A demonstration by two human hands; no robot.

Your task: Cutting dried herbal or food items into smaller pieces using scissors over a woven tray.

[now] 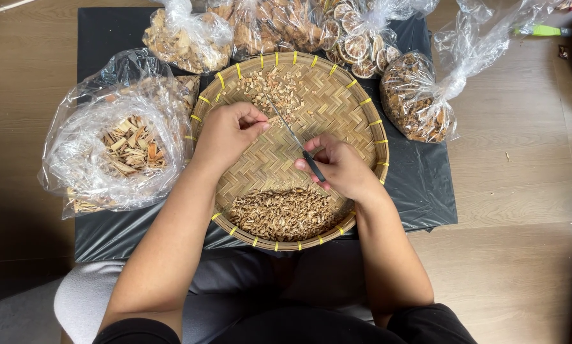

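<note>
Hands snipping over a woven tray

Hands first: left hand [227, 130] pinches a small dried piece, right hand [340, 167] is closed around scissors [296, 141]. Both hover over the round bamboo tray [362, 102], chopped bits piled near and far. Black sheet [426, 191] underneath, clear bags [117, 143] around, wooden floor [521, 191].

This looks like a home floor set up for sorting dried goods by hand: a round woven bamboo tray [356, 95] rests on a black plastic sheet [426, 185] spread over the pale wood-plank floor [521, 191], with clear bags of dried pieces [117, 146] crowded left of and beyond the tray.
</note>
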